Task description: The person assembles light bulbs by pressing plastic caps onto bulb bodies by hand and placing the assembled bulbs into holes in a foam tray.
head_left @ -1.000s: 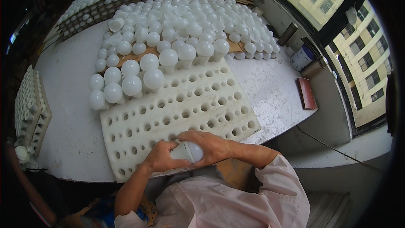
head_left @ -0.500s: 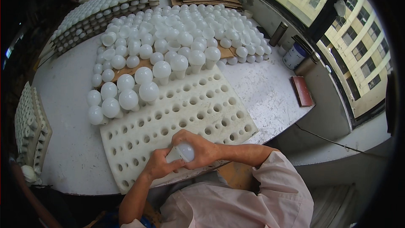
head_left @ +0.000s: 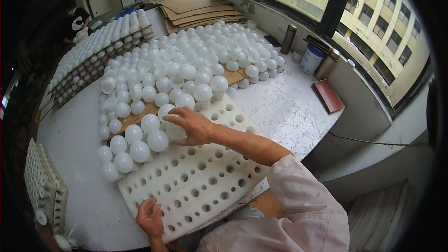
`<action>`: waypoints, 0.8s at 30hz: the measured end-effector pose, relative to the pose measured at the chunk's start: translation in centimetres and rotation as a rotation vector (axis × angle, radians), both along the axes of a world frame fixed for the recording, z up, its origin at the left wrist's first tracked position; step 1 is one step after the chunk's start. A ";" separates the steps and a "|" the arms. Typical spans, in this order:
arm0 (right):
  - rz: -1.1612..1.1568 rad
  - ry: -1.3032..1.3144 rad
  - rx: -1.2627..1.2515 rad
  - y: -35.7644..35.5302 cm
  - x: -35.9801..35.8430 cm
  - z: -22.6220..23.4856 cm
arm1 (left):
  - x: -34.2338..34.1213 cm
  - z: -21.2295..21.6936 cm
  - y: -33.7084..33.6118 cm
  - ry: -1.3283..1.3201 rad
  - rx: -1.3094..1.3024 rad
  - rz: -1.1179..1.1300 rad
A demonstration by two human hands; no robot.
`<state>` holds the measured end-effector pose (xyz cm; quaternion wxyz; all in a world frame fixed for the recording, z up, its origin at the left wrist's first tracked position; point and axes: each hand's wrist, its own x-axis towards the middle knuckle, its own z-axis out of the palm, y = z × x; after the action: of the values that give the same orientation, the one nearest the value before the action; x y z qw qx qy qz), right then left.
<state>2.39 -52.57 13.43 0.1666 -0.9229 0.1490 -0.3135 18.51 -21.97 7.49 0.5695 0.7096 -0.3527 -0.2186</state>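
At the near edge of the tabletop, the left hand rests on the near end of the white perforated foam tray, fingers bent and spread on its surface, holding nothing. Farther in, the right hand reaches forward from a pale pink sleeve, palm down, its fingers curled over a white bulb at the tray's far left part, just beside the bulbs already standing there.

Half a second earlier both hands were together at the near edge of the tray, cupped around one bulb; now they are well apart, and the right one has carried the bulb out to the row of seated bulbs.

Beyond the tray, a mass of loose white bulbs covers the middle of the round grey tabletop. Stacked trays of bulbs line its far left edge, and flat cardboard sheets lie at the far side. Toward the right edge sit a red-brown block and a blue-and-white can below a window.
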 end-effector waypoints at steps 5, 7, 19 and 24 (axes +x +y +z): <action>-0.410 -0.072 0.238 -6.6 -7.5 1.9 | 3.0 -2.0 4.9 -0.062 0.051 0.221; -0.663 0.135 0.170 -11.3 -11.8 0.0 | 3.1 -1.7 6.0 -0.177 0.036 0.307; -0.696 0.098 0.424 -15.6 -19.6 -8.0 | 12.1 -5.1 7.5 -0.240 0.013 0.592; -0.738 -0.147 0.221 -11.5 -23.1 -4.0 | 18.4 -5.8 5.1 -0.618 0.581 0.481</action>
<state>-20.68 -64.08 9.46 0.1512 -0.7590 0.4913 -0.3997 36.91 -16.90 1.73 0.2510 0.9322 -0.2557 0.0507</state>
